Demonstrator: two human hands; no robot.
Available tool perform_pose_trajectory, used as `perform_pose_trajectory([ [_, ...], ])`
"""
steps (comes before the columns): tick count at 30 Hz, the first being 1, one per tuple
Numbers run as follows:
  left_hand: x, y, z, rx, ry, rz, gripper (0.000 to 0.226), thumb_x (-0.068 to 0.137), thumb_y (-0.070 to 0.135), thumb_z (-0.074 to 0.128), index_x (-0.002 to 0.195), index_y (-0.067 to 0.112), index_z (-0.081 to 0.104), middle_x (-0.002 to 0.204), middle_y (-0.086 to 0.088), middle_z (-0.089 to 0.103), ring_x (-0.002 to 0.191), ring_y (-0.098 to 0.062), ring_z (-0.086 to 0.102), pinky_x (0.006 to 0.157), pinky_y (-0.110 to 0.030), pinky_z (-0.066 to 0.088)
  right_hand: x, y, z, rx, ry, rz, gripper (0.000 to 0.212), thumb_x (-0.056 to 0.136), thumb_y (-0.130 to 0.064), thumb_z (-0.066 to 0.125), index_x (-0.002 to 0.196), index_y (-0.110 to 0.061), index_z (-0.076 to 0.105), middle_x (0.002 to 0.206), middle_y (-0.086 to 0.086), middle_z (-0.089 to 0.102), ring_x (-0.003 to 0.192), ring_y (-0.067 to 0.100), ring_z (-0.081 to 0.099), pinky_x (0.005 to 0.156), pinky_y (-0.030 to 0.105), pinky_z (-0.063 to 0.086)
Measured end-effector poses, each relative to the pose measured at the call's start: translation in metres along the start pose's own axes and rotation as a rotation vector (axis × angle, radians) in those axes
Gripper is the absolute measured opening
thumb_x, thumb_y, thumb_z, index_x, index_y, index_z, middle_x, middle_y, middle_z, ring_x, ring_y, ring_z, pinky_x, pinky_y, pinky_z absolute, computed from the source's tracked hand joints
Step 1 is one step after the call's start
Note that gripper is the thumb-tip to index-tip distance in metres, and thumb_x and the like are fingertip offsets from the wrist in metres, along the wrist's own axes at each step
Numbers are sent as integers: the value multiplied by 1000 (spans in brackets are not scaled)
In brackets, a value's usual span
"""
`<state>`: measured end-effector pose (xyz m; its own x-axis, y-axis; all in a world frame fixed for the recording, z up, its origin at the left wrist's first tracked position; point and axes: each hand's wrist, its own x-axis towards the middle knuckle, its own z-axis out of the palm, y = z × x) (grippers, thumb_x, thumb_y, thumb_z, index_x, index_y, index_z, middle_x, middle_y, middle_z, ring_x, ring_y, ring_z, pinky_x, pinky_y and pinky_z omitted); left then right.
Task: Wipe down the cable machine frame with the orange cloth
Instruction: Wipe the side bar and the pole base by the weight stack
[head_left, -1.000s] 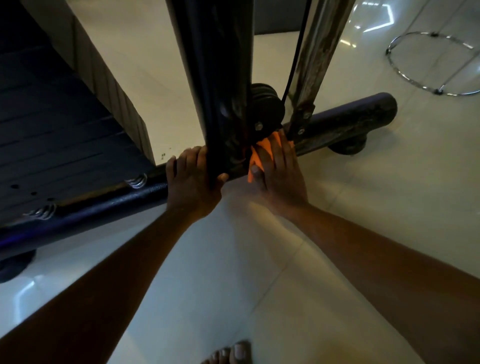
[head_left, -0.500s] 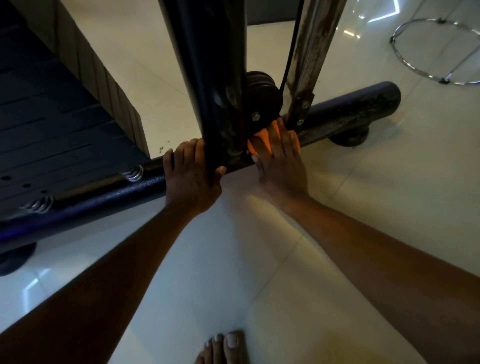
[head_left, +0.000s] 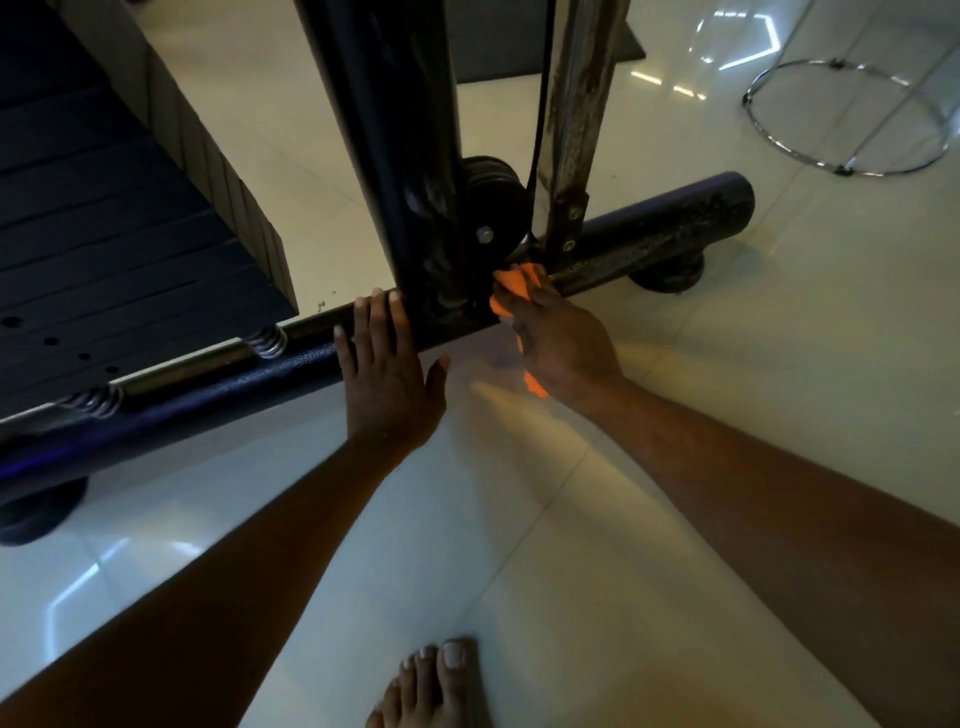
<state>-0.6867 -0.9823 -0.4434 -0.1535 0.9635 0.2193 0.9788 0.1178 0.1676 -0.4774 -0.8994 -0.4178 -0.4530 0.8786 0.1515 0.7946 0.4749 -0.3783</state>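
Beside the upright (head_left: 395, 171), the left hand (head_left: 389, 379) has uncurled and lies flat on the base bar (head_left: 218, 384); the right hand (head_left: 561, 343) now bunches the orange cloth (head_left: 514, 291), so wiping can move on.

The orange cloth (head_left: 511, 291) lies bunched against the foot of the cable machine frame (head_left: 644, 244), a worn dark base tube with black upright, its tail hanging toward the floor.
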Motion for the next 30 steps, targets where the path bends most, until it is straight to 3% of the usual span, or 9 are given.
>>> perform_pose_trajectory([
  [3, -20, 22, -8, -53, -11, -18, 77, 107, 52, 50, 163, 3, 31, 166, -24, 33, 156, -42, 29, 127, -55, 26, -14, 6, -16, 10, 1, 48, 55, 111, -21, 52, 165, -30, 46, 173, 5, 40, 143, 36, 56, 107, 50, 54],
  [5, -25, 35, -13, -128, 29, 79, 52, 106, 43, 55, 145, 9, 53, 141, -17, 55, 131, -37, 54, 107, -50, 46, -23, 15, -24, 8, -18, 58, 54, 112, -24, 52, 165, -32, 45, 172, 7, 42, 137, 37, 61, 102, 50, 56],
  [7, -18, 51, -16, -226, 38, 203, 40, 107, 38, 58, 137, 12, 60, 131, -10, 60, 119, -30, 59, 97, -45, 51, -33, 30, -33, 9, -29, 65, 55, 110, -33, 52, 164, -31, 46, 170, 8, 45, 137, 39, 61, 100, 50, 56],
  [14, 52, 110, 2, -287, 45, 261, 42, 109, 34, 49, 143, 9, 56, 142, -16, 57, 123, -35, 58, 104, -50, 49, -43, 90, -45, 34, 126, 139, 49, 114, -25, 50, 163, -27, 48, 169, 10, 46, 157, 34, 41, 100, 53, 56],
  [17, 73, 126, 7, -359, -65, 98, 55, 112, 39, 44, 160, 12, 40, 163, -15, 44, 149, -35, 42, 125, -52, 32, -38, 95, -46, 23, 185, 141, 49, 117, -35, 41, 164, -25, 46, 170, 7, 44, 157, 34, 40, 98, 52, 57],
  [20, 89, 130, 14, -313, -128, 66, 59, 114, 36, 36, 165, 7, 31, 171, -17, 32, 159, -36, 29, 129, -50, 20, -19, 93, -41, 24, 240, 121, 51, 118, -39, 36, 165, -20, 43, 173, 9, 38, 158, 35, 38, 104, 50, 55],
  [25, 100, 130, 5, -450, -98, 81, 65, 96, 44, 23, 141, 10, 56, 134, -16, 64, 123, -38, 61, 106, -49, 45, 13, 84, 0, -37, 246, 93, 63, 118, -42, 25, 174, -15, 17, 181, 13, 14, 167, 42, 3, 130, 65, 22],
  [27, 98, 125, 3, -432, -129, 128, 69, 95, 43, 26, 149, 9, 52, 146, -17, 59, 133, -37, 55, 115, -47, 39, 12, 91, 12, -88, 248, 79, 66, 118, -43, 27, 175, -14, 8, 182, 14, 3, 167, 42, -6, 132, 66, 11],
  [30, 97, 120, 10, -343, -169, 183, 71, 99, 9, 51, 166, 7, 29, 171, -16, 33, 156, -39, 31, 129, -43, 20, 8, 117, 8, -104, 209, -44, 67, 118, -44, 31, 175, -16, 7, 183, 11, 0, 168, 38, -8, 133, 65, 8],
])
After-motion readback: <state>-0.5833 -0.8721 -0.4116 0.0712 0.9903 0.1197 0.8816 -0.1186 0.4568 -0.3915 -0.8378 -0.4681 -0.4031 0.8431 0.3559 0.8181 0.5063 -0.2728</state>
